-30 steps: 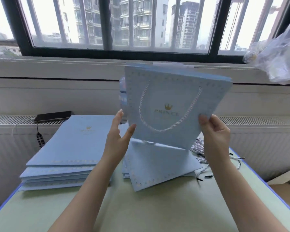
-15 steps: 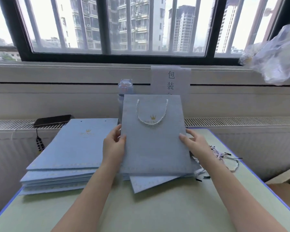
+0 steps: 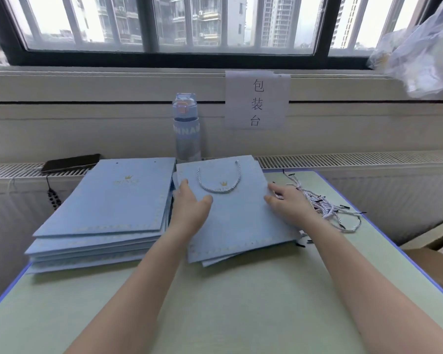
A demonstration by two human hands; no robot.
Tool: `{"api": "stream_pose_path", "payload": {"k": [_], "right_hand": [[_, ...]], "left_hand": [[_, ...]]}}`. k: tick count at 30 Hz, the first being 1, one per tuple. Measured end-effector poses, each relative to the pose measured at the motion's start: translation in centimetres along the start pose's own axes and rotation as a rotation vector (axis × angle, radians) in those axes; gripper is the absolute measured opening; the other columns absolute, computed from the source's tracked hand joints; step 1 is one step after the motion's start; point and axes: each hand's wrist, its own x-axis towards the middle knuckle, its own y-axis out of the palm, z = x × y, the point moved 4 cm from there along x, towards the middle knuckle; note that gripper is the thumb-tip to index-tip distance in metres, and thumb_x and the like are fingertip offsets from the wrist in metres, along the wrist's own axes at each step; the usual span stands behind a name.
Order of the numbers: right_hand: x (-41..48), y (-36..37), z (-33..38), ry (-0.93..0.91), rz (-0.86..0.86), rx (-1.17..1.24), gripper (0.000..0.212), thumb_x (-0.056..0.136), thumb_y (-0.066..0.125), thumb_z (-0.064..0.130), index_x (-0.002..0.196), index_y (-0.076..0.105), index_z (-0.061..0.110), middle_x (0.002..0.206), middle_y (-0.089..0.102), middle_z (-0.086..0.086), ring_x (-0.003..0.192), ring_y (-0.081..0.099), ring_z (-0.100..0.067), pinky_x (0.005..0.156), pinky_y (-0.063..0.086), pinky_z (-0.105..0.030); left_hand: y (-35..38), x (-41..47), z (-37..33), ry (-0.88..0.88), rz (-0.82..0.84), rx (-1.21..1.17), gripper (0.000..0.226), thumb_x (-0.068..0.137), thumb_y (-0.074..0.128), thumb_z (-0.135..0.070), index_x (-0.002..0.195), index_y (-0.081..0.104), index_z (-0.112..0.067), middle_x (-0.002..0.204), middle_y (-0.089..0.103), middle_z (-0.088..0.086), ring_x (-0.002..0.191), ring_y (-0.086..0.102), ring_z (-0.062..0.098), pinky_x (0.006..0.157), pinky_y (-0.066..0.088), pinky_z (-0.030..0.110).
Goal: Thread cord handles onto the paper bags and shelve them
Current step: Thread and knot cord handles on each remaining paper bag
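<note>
A light blue paper bag [image 3: 238, 215] with a white cord handle [image 3: 219, 186] lies flat on top of a small pile of finished bags in the middle of the table. My left hand [image 3: 191, 205] rests flat on its left edge, fingers straight. My right hand [image 3: 287, 203] presses its right edge with spread fingers. A taller stack of blue bags without handles [image 3: 108, 200] sits to the left. Loose white cords with black tips [image 3: 325, 205] lie in a heap to the right of my right hand.
The pale green table [image 3: 228, 302] has a blue rim. A water bottle [image 3: 187, 129] stands at the back against the wall, beside a paper sign [image 3: 257, 100]. A black phone [image 3: 71, 162] lies on the radiator ledge. A cardboard box [image 3: 430, 261] sits off the table's right side.
The bag with the handle was held up in both hands a second ago; it has come down and now lies flat on the pile, with both hands resting on its edges.
</note>
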Motion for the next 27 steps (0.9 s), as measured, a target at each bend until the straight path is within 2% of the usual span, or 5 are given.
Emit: {"api": "stream_pose_path", "payload": {"k": [4, 7, 13, 20, 27], "right_hand": [[0.3, 0.2, -0.4, -0.021, 0.033, -0.088, 0.047, 0.096, 0.048, 0.016, 0.142, 0.04, 0.011, 0.143, 0.046, -0.005, 0.129, 0.043, -0.022, 0.093, 0.034, -0.025], [0.4, 0.2, -0.5, 0.012, 0.041, -0.036, 0.042, 0.096, 0.047, 0.016, 0.138, 0.047, 0.012, 0.134, 0.053, -0.007, 0.12, 0.049, -0.023, 0.085, 0.035, -0.023], [-0.1, -1.4, -0.3, 0.015, -0.053, -0.113, 0.031, 0.094, 0.049, 0.021, 0.07, 0.055, 0.002, 0.064, 0.049, -0.006, 0.061, 0.04, -0.02, 0.053, 0.029, -0.028], [-0.2, 0.0, -0.3, 0.02, -0.012, -0.093, 0.03, 0.093, 0.05, 0.025, 0.117, 0.056, 0.008, 0.114, 0.062, -0.01, 0.098, 0.056, -0.026, 0.077, 0.046, -0.034], [-0.2, -0.3, 0.1, -0.022, -0.039, -0.283, 0.033, 0.096, 0.044, 0.026, 0.12, 0.05, 0.004, 0.116, 0.059, -0.018, 0.1, 0.052, -0.03, 0.073, 0.036, -0.032]], "left_hand": [[0.5, 0.6, 0.8, -0.15, 0.187, 0.28, 0.083, 0.096, 0.044, -0.04, 0.151, -0.013, -0.016, 0.157, 0.007, 0.02, 0.131, 0.038, 0.034, 0.084, 0.034, 0.03], [0.6, 0.8, 1.2, -0.131, 0.217, 0.345, 0.086, 0.095, 0.045, -0.043, 0.15, -0.015, -0.017, 0.156, 0.008, 0.023, 0.129, 0.04, 0.034, 0.091, 0.04, 0.034], [0.5, 1.4, 2.0, 0.022, 0.14, 0.238, 0.076, 0.093, 0.054, -0.034, 0.152, 0.007, -0.025, 0.16, 0.008, 0.003, 0.145, 0.017, 0.019, 0.11, 0.021, 0.031], [0.4, 1.3, 2.3, 0.092, 0.038, 0.217, 0.077, 0.091, 0.058, -0.039, 0.152, 0.016, -0.02, 0.157, 0.019, 0.001, 0.142, 0.023, 0.019, 0.11, 0.023, 0.031], [0.0, 1.0, 1.7, 0.143, -0.121, 0.44, 0.075, 0.089, 0.058, -0.048, 0.146, 0.023, -0.015, 0.147, 0.027, 0.022, 0.119, 0.048, 0.039, 0.087, 0.04, 0.038]]}}
